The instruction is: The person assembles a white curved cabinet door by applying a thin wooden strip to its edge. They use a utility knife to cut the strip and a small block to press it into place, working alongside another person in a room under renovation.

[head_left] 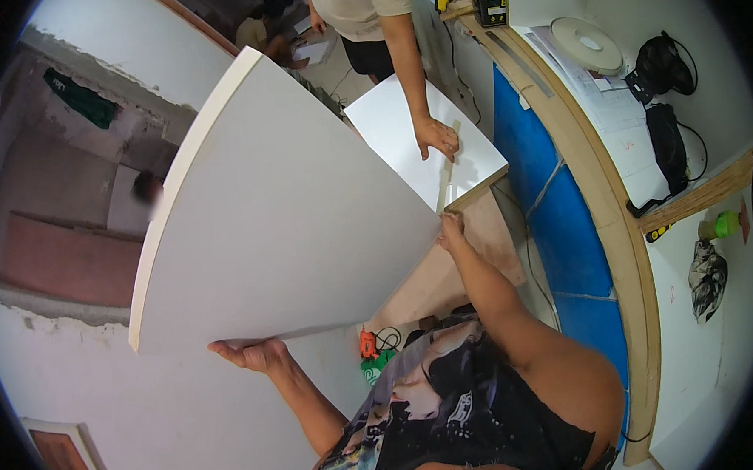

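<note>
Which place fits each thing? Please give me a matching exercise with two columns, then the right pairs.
Things:
1. left hand
2. right hand
3. co-worker's hand
4. green bottle

Places:
A. flat on the smaller white board
B. under the lower edge of the large white panel
C. on the white counter at the right
D. at the panel's right corner

Pairs: 1-B, 2-D, 3-A, 4-C

large panel held up between left hand under its near edge and right hand at its right corner, smaller panel behind it under another person's hand, workbench to the right
</note>
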`<state>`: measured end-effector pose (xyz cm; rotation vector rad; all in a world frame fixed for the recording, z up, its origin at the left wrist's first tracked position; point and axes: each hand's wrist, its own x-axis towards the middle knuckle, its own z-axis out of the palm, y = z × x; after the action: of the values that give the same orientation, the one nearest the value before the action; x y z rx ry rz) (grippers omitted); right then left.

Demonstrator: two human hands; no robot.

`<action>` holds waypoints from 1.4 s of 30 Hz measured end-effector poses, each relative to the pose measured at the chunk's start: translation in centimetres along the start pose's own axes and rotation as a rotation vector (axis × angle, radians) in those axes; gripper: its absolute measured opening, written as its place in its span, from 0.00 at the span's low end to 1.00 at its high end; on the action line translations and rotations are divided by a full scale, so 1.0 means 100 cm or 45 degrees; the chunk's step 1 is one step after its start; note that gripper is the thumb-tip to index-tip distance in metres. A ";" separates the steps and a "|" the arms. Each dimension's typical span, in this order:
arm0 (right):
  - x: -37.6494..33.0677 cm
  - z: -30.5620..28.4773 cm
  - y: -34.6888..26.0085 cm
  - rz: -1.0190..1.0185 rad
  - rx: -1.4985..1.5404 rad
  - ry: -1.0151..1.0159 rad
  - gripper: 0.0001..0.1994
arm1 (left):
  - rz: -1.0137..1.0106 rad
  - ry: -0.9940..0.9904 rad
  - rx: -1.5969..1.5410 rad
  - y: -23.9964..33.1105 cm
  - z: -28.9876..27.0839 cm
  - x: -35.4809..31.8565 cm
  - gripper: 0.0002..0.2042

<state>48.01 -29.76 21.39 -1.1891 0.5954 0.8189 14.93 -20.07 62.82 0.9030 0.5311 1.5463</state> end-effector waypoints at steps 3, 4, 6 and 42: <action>0.010 0.015 -0.004 -0.030 -0.008 -0.032 0.10 | 0.002 0.020 -0.016 0.005 0.004 -0.006 0.31; 0.028 0.009 -0.013 -0.083 -0.005 -0.066 0.09 | 0.013 0.050 -0.007 0.002 0.013 -0.008 0.31; 0.056 -0.006 -0.030 -0.178 -0.006 -0.128 0.09 | 0.029 0.115 0.022 -0.003 0.037 -0.012 0.31; 0.004 -0.248 0.043 -0.424 0.596 -0.287 0.25 | -0.302 -0.317 -0.047 -0.253 0.004 -0.011 0.31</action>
<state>45.07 -52.77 11.70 -0.7270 0.3616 0.4833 30.77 -16.43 43.42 0.9524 0.4128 1.2065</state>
